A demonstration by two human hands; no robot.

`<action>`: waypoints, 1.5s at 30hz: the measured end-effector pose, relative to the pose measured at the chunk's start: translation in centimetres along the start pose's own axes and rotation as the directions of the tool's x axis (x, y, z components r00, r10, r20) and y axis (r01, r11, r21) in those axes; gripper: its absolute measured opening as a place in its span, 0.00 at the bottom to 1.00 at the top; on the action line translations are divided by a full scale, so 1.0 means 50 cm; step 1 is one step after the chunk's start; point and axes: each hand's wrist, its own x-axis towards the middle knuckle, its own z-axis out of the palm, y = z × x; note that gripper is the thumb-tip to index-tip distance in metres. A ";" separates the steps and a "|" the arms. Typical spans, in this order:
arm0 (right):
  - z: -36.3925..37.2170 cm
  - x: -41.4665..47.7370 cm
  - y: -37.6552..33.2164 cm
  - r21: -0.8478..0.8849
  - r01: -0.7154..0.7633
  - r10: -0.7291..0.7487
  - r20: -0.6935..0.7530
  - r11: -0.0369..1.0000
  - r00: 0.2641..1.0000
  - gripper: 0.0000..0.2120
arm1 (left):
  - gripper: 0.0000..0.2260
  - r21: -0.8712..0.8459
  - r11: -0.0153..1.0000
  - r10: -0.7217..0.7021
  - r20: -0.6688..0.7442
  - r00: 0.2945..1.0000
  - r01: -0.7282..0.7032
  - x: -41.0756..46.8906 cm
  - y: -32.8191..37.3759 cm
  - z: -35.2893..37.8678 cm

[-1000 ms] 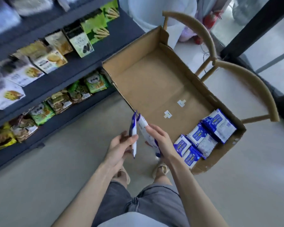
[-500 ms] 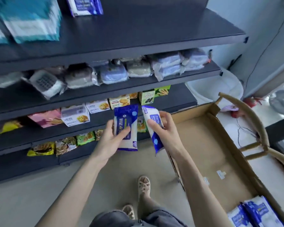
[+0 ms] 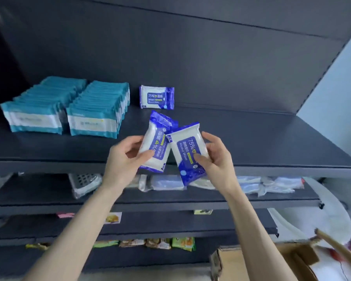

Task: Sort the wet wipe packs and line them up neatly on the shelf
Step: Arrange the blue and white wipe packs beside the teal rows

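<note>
Packs (image 3: 187,148) look soft, light, slick; our left hand (image 3: 123,159) and right hand (image 3: 217,159) each pinch one by its sides.

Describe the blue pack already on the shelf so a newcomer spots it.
On the dark top shelf, two rows of teal packs stand at left. Right of them, one blue pack stands upright near the back panel. Unlike the left pack in the left hand and the right pack in the right hand, it stands untouched.

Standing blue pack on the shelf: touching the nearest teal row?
Apart. Head view shows bare dark shelf between the standing blue pack and the nearer teal row.
</note>
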 end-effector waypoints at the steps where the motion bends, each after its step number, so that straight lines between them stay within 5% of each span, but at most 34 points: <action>1: -0.001 0.032 -0.004 -0.007 0.011 -0.011 -0.013 1.000 1.000 0.21 | 0.15 0.018 0.999 0.031 -0.019 0.999 -0.031 0.032 0.007 0.002; 10: 0.008 0.279 0.001 -0.136 0.064 -0.069 -0.033 0.989 0.997 0.14 | 0.08 0.246 0.968 0.074 -0.083 0.994 -0.051 0.315 0.018 -0.009; 19: 0.077 0.455 0.019 -0.457 0.016 -0.041 -0.044 0.889 0.998 0.12 | 0.07 0.685 0.694 0.035 0.274 0.961 -0.221 0.572 -0.003 -0.015; 26: 0.131 0.530 0.052 -0.647 0.025 -0.048 -0.017 0.762 0.999 0.08 | 0.05 0.700 0.645 -0.004 0.405 0.914 -0.307 0.659 -0.037 -0.013; 33: 0.172 0.588 0.069 -0.709 0.158 -0.139 0.086 0.687 0.987 0.11 | 0.19 0.682 0.657 -0.157 0.541 0.826 -0.322 0.699 -0.043 -0.041; 45: 0.186 0.600 0.128 -0.824 0.214 -0.250 0.091 0.524 0.964 0.29 | 0.15 0.730 0.515 0.029 0.508 0.861 -0.448 0.685 -0.073 -0.028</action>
